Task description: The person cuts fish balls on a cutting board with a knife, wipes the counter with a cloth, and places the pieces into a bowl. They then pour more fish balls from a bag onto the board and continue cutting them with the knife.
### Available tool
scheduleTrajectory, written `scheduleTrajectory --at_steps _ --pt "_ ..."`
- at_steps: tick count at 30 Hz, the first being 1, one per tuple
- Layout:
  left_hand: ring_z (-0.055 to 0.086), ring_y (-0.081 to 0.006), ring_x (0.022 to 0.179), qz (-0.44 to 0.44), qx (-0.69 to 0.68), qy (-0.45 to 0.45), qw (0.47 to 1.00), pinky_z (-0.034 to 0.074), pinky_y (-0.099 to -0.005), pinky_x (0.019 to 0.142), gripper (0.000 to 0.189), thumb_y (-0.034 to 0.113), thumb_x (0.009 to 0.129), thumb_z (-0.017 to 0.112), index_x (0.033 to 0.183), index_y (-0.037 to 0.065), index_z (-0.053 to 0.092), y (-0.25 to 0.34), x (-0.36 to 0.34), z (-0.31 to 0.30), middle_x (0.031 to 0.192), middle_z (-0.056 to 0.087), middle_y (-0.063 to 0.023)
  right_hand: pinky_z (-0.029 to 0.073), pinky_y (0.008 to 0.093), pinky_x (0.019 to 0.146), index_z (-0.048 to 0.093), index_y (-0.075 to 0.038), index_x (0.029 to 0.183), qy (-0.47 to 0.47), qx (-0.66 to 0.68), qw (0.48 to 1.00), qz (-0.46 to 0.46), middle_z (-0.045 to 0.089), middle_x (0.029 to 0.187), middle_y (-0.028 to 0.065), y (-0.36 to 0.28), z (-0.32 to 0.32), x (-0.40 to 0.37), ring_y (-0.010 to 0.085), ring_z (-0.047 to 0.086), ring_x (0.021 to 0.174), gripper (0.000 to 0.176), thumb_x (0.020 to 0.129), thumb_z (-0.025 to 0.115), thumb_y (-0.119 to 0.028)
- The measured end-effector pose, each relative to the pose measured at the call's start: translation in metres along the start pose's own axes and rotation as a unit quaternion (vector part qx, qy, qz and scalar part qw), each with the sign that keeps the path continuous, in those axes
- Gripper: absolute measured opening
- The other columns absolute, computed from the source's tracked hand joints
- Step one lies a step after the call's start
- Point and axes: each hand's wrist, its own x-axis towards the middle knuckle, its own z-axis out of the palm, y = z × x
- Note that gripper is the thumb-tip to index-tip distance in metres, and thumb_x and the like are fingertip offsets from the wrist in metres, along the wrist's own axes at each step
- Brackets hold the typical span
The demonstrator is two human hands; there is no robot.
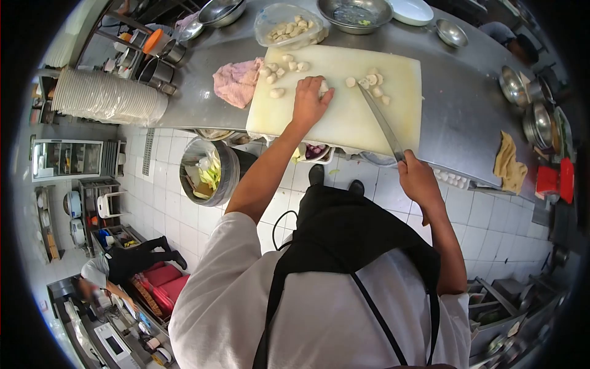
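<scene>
Left hand (311, 103) on board (335, 132): fingers bunched, thumb opposite, pinching white piece (323, 88), likely to steady it. Right hand (419, 177): fingers wrapped round handle of knife (382, 123), seemingly for control; tip by slices (372, 80). Chunks (287, 64) lie left, apparently kept apart from slices; tub (289, 27) behind, probably for reach.

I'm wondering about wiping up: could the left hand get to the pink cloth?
Probably yes. The pink cloth lies beside the cutting board, with only a few low white pieces between. The left hand would just need to let go of the piece it holds.
</scene>
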Motion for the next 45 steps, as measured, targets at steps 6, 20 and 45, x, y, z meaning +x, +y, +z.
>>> scheduleTrajectory --at_steps 6,20,45 --pt "0.057 -0.0374 0.099 -0.025 0.071 0.053 0.996 0.046 -0.0477 0.089 0.04 0.023 0.082 0.078 0.113 0.001 0.066 -0.009 -0.003 0.0 0.102 0.063 -0.0174 0.049 0.0581 0.085 0.053 -0.001 0.116 -0.001 0.009 1.0 -0.002 0.068 0.095 0.0309 0.0 -0.001 -0.002 0.051 0.064 0.097 0.026 0.102 0.049 -0.022" --pt "0.065 -0.0348 0.111 -0.055 0.212 -0.212 0.952 0.052 -0.0433 0.096 0.035 0.01 0.08 0.069 0.114 0.004 0.072 -0.043 0.101 -0.024 0.114 0.069 -0.0183 0.048 0.0597 0.081 0.053 -0.001 0.114 0.013 0.017 0.999 -0.029 0.068 0.091 0.0286 -0.027 -0.007 -0.013 0.0505 0.064 0.089 0.023 0.1 0.049 -0.018" --pt "0.069 -0.0218 0.077 -0.12 -0.192 -0.007 0.974 0.056 -0.0324 0.068 0.017 0.009 0.086 0.076 0.1 0.0 0.072 0.062 -0.028 0.007 0.1 0.07 -0.0119 0.05 0.0596 0.08 0.051 -0.001 0.119 -0.003 -0.015 1.0 -0.013 0.067 0.087 0.0312 -0.036 -0.017 -0.015 0.0512 0.065 0.088 0.025 0.101 0.047 -0.018"
